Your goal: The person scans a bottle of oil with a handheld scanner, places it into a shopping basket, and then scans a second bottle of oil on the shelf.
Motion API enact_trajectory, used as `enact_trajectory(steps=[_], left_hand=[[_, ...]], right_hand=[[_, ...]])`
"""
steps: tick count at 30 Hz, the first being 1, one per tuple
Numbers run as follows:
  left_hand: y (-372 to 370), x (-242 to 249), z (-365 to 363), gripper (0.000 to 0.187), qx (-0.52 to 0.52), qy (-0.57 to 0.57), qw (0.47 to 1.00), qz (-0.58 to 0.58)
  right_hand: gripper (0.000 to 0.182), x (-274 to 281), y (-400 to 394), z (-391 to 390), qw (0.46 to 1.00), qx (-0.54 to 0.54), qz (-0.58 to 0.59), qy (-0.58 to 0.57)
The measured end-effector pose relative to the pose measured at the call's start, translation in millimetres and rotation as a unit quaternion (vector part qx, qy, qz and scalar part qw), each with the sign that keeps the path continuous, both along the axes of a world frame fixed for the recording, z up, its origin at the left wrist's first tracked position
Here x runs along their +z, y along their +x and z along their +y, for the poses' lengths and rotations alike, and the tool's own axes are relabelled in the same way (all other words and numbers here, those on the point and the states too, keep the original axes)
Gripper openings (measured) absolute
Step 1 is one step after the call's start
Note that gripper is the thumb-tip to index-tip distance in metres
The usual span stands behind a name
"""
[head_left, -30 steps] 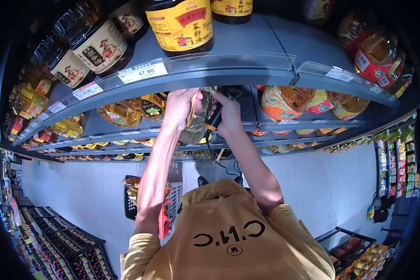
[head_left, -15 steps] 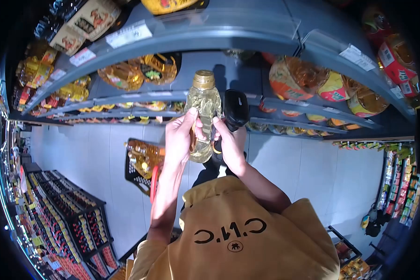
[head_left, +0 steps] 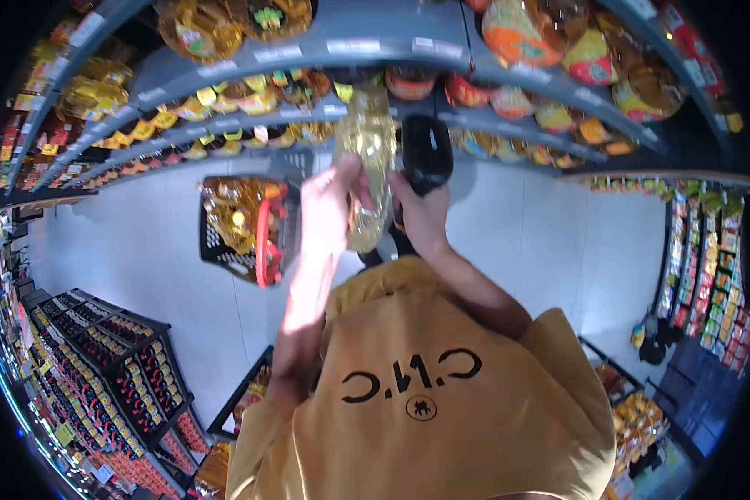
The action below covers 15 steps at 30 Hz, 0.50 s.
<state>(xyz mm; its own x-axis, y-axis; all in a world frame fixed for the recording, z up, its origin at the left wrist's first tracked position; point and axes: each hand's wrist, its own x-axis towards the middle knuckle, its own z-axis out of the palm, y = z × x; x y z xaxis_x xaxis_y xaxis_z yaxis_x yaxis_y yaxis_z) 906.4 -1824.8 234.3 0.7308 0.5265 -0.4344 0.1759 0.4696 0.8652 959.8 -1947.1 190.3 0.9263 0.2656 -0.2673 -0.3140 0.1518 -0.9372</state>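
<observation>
A clear bottle of pale yellow liquid [head_left: 373,137] stands nearly upright in front of me, smeared by motion. My left hand [head_left: 329,204] grips its lower left side, thumb across the front. My right hand [head_left: 425,218] is wrapped round a black handheld scanner [head_left: 427,150], whose rounded head points up beside the bottle. The right thumb lies close to the bottle's right side; whether it touches is too blurred to tell. The scanner's handle is mostly hidden by the fingers.
Shelves [head_left: 275,55] of bottled oil curve across the front. On the floor at left is a black shopping basket [head_left: 225,260] with a red handle [head_left: 267,242], holding golden bottles. Racks of dark bottles [head_left: 125,367] stand lower left; packets hang on a display [head_left: 708,275] at right.
My view has tilted, so the shelves and the basket sit higher in the picture. The bottle and both hands also appear higher, with the bottle now blurred. Both grips look kept.
</observation>
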Motion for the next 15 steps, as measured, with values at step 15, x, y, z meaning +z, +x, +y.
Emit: enact_trajectory(steps=[15], left_hand=[[-91.4, 13.1, 20.8, 0.040, -0.048, -0.010, 0.996, -0.075]], right_hand=[[0.029, -14.4, -83.8, -34.7, 0.994, 0.076, -0.061, -0.041]])
